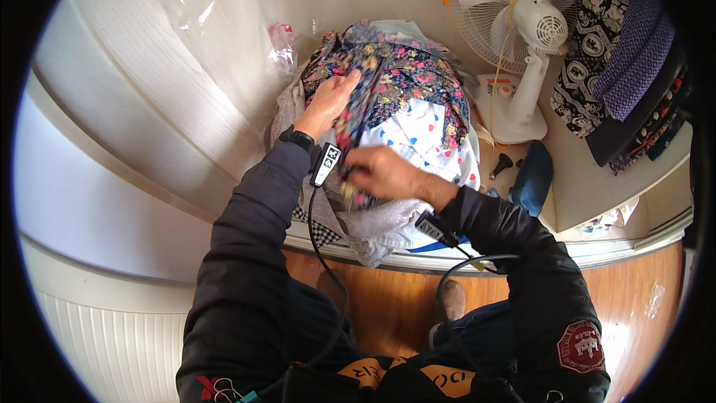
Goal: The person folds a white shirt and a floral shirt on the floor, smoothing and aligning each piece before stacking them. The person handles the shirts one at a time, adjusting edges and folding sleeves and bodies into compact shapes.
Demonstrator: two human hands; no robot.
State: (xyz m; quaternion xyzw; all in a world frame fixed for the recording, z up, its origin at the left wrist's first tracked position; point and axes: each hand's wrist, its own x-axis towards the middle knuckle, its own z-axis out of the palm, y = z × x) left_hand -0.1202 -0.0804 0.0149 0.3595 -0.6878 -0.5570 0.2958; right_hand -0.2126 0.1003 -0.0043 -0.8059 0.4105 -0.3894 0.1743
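Observation:
A dark floral garment (417, 67) with pink and yellow flowers lies over a heap of clothes, its near part blurred. My left hand (331, 99) grips a bunched strip of it, thumb on top and fingers hidden behind the cloth. Closer to me, my right hand (383, 174) is closed around the strip's lower end. Beneath is a white cloth with red and blue hearts (430, 129). A light grey garment (369, 229) hangs at the front of the heap, beside a black-and-white checked cloth (319, 230).
A white electric fan (526, 95) stands right of the heap in the cupboard. Near it lie a small black object (502, 166) and a dark blue item (530, 179). Patterned clothes (632, 50) hang at right. A sill (604, 254) borders the wooden floor (391, 313). Cables trail from both wrists.

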